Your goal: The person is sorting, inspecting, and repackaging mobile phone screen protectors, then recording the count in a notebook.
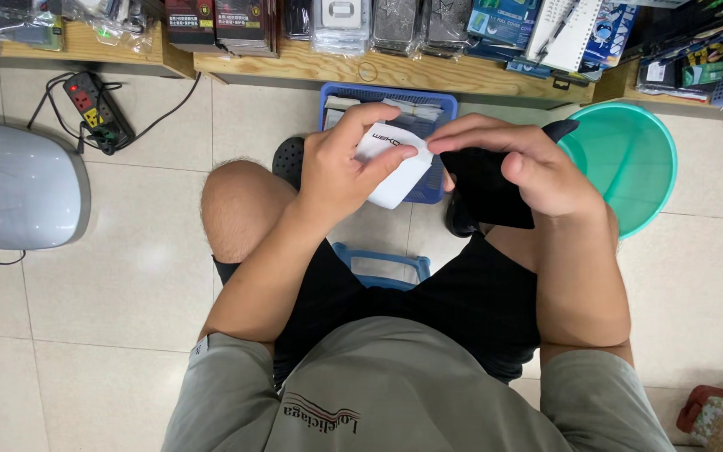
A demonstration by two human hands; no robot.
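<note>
Your left hand is closed in a pinch on the white card, and your right hand is curled around the black flat item, both held above the blue basket. A loose pinch could drop the card onto the floor, short of the basket.

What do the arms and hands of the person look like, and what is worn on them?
Both arms are bare from the short grey sleeves down. The left hand and right hand wear no gloves; no ring, watch or bracelet shows. A small tag sits at the left sleeve's hem.
</note>
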